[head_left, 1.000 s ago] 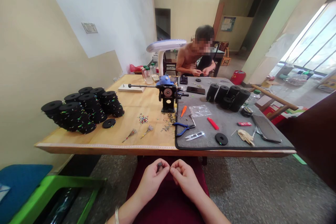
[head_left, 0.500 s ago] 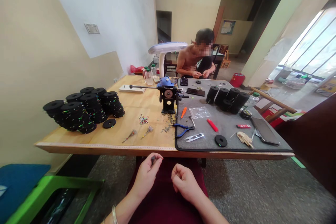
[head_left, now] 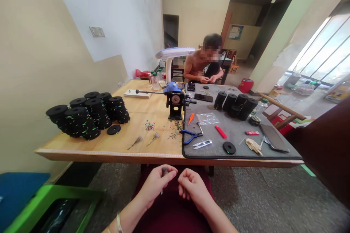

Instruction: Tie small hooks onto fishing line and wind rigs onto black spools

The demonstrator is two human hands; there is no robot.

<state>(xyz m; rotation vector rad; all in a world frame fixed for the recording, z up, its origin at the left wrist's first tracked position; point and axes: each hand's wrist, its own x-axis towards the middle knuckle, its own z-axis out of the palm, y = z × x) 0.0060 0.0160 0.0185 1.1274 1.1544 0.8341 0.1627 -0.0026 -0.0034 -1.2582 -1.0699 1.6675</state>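
Observation:
Over my lap, just below the table's front edge, my left hand (head_left: 156,185) is closed on a small dark thing with a thin pale stem (head_left: 164,170), mostly hidden by the fingers. My right hand (head_left: 193,186) hovers close beside it, fingers curled into a pinch; whatever they hold, if anything, is too small to make out. On the wood ahead lie two fan-shaped bundles with thin stems (head_left: 136,142), a heap of coloured beads (head_left: 149,125) and scattered dark bits (head_left: 174,133). Blue-handled pliers (head_left: 190,136) and thread snips (head_left: 202,144) rest to the right.
A hand-cranked winder (head_left: 175,102) stands mid-table under a white lamp (head_left: 175,52). Stacked black foam spools (head_left: 94,111) fill the left side; more spools (head_left: 242,105) stand on the grey mat (head_left: 210,116). Another person (head_left: 197,67) sits across, both hands together. A green stool (head_left: 46,196) is at left.
My left hand has moved right, nearer to my right hand, and more of the dark thing and its stem now shows. The view has tilted slightly.

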